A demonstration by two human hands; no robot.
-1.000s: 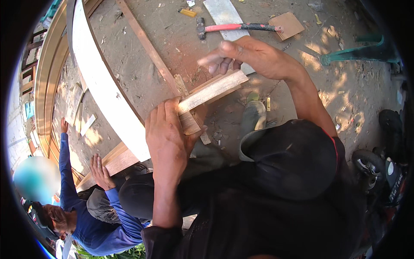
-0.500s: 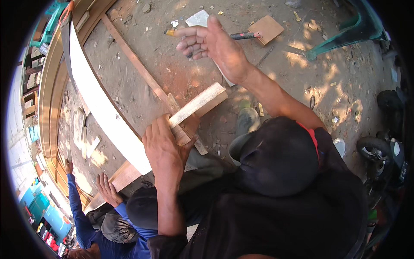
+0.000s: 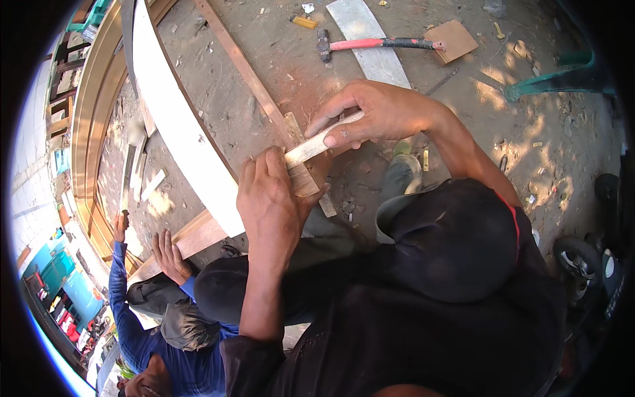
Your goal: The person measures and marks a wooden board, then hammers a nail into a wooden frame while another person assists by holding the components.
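Note:
A pale, short wooden block (image 3: pixel 311 148) lies slanted across the corner where wooden pieces meet. My right hand (image 3: pixel 387 112) has come round its far end, thumb on the near side and fingers over the other. At the block's near end, my left hand (image 3: pixel 268 198) is closed over the wood, its fingers bent across the top. Beneath the block, a wider wooden piece (image 3: pixel 303 180) shows between the hands. Left of my left hand is the end of a long white-faced board (image 3: pixel 188 142). My palms hide where the pieces touch.
A hammer (image 3: pixel 377 44) with a red and black handle lies across a grey plank (image 3: pixel 360 20). A long narrow rail (image 3: pixel 241 63) runs away on the ground. At left, a blue-sleeved co-worker's hand (image 3: pixel 170 257) rests on a timber (image 3: pixel 198 235). A green chair leg (image 3: pixel 549 83) stands right.
My right hand has come down from raised and open above the ground to grip the block's far end. My left hand keeps its hold. The hammer now shows whole.

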